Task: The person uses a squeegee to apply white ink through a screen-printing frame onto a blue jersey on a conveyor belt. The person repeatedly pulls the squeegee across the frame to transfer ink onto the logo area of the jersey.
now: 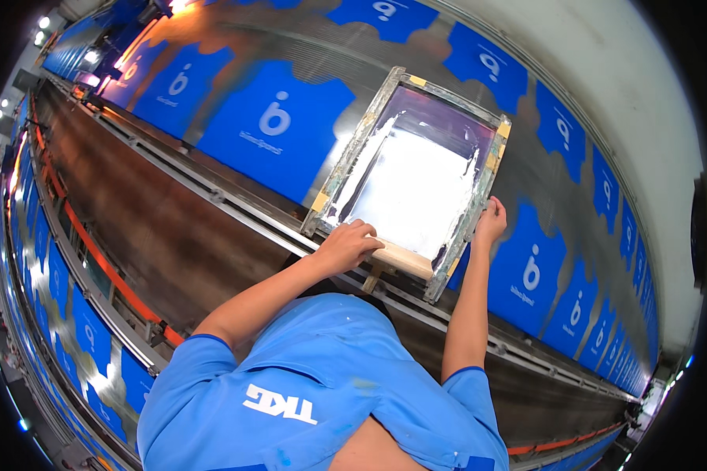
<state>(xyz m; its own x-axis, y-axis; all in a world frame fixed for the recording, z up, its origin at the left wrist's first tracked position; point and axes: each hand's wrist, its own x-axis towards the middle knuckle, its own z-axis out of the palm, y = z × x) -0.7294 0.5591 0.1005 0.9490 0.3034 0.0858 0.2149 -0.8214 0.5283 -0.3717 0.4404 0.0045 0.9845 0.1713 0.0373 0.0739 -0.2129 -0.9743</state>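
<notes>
We grasp the wooden squeegee (405, 260) with our left hand (352, 246), the screen frame (491, 162) spreading just beyond it, while our right hand (491, 223), its grip unclear, sits at the frame's edge, presumably for steadiness.

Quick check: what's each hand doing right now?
Left hand: closed, holding the wooden squeegee by its left end.
Right hand: closed on the screen-printing frame's right edge.
</notes>
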